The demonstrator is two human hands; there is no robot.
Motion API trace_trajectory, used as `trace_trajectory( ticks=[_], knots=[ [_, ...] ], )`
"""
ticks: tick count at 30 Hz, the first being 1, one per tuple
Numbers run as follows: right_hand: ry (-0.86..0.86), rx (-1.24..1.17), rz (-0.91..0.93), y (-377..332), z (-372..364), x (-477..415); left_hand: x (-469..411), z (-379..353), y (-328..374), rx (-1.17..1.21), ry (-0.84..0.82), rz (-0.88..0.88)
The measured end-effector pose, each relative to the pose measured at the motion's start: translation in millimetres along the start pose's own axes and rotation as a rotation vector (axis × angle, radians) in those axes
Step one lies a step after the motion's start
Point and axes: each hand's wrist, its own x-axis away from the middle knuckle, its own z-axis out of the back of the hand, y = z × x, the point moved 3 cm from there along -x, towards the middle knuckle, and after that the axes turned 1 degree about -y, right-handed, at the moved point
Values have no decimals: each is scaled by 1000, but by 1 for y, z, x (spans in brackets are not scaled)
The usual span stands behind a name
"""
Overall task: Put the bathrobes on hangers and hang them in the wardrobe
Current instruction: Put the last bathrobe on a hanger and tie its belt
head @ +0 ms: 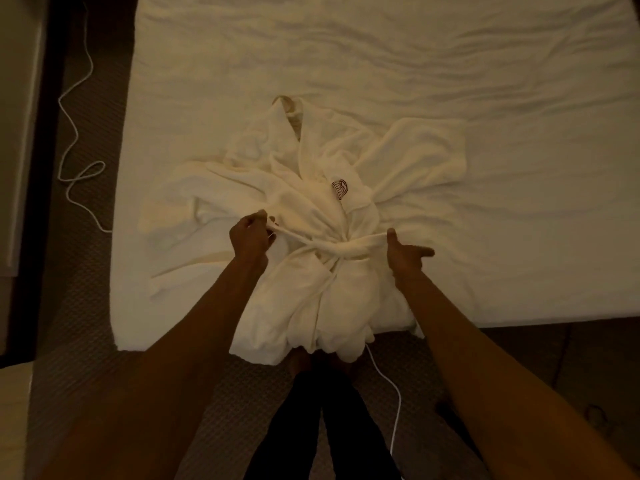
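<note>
A bed (540, 258) with a wrinkled white sheet (381, 50) carries a crumpled white bathrobe (311, 202), hem over the near edge; perhaps a hanger (288, 105) inside its collar.
</note>
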Motion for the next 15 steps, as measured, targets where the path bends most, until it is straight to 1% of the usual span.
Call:
trace_trajectory(
  ticks=[1, 2, 3, 4, 6, 8, 9, 10, 12, 14, 15],
  knots=[
    [-77, -164, -114, -1, -7, -4, 1, -5, 2, 70, -2, 38],
    [-161, -290, -183, -4, -12, -6, 1, -11, 4, 145, -20, 85],
    [-234, -400, -204, -8, -15, -5, 1, -16, 6, 193, -34, 145],
    [-266, -449, -201, -14, -16, -3, 1, -19, 8, 278, -34, 230],
    [-248, -442, -164, -21, -14, -4, -5, -21, 10, 486, -17, 377],
    [-230, -474, -147, -30, -10, -5, -9, -21, 13, 544, 23, 417],
    [-257, -500, -142, -36, -8, -3, -11, -21, 15, 514, 34, 415],
    [-288, -534, -137, -44, -6, -1, -10, -25, 20, 498, 18, 414],
    [-340, -573, -107, -61, -2, 3, -4, -37, 37, 386, -35, 368],
    [-344, -541, -32, -80, 1, 8, 1, -55, 57, 152, -89, 231],
    [-335, -484, 34, -90, 2, 10, 2, -65, 65, -3, -89, 129]
  ],
)
